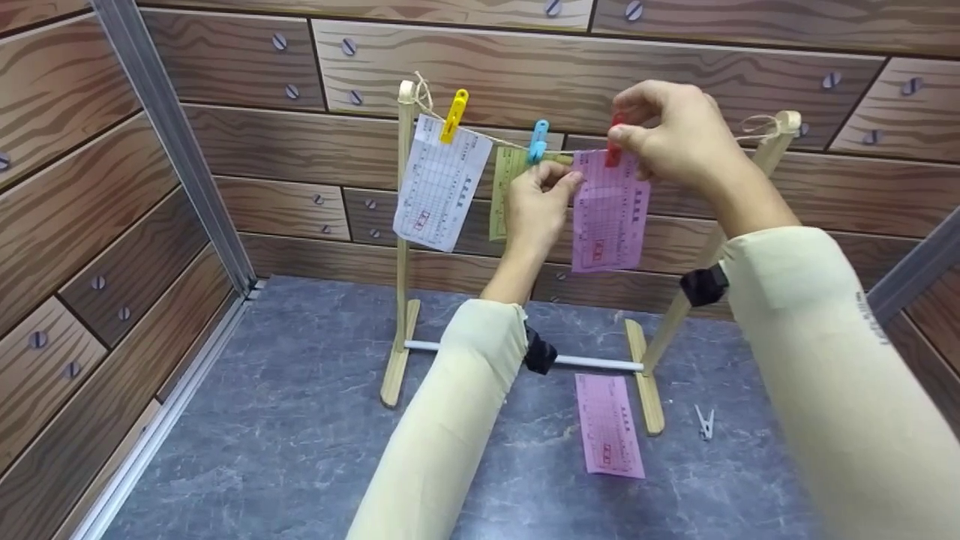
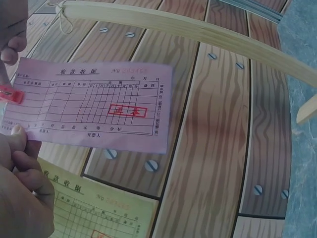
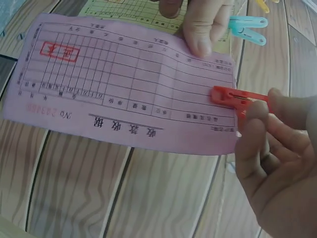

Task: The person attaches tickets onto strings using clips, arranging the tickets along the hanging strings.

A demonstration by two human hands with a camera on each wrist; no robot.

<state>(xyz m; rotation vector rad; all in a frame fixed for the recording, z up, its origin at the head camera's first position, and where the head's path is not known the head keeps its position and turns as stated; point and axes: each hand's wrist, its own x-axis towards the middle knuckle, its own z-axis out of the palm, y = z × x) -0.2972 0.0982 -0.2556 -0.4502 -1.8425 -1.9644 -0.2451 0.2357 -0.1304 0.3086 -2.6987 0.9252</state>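
Note:
A pink receipt slip [image 1: 609, 217] hangs at the string, to the right of the other slips. My left hand [image 1: 536, 206] pinches its upper left edge between thumb and fingers. With thumb and fingertips, my right hand [image 1: 679, 135] squeezes the handles of a red clothespin [image 1: 614, 142], whose nose lies over the slip's top edge in the right wrist view. Behind my left hand, a yellow-green slip [image 1: 501, 195] hangs from a blue clothespin [image 1: 538, 139], partly hidden. Farther left, a yellow clothespin [image 1: 454, 116] holds a white slip [image 1: 442, 187] on the string.
The string runs between the left post [image 1: 403, 187] and right post [image 1: 769, 154] of a wooden stand, joined low down by a white rod [image 1: 600, 364]. Another pink slip [image 1: 609, 427] and a grey clothespin [image 1: 705, 423] lie on the grey tabletop [image 1: 262, 420]. A wood-patterned wall stands behind.

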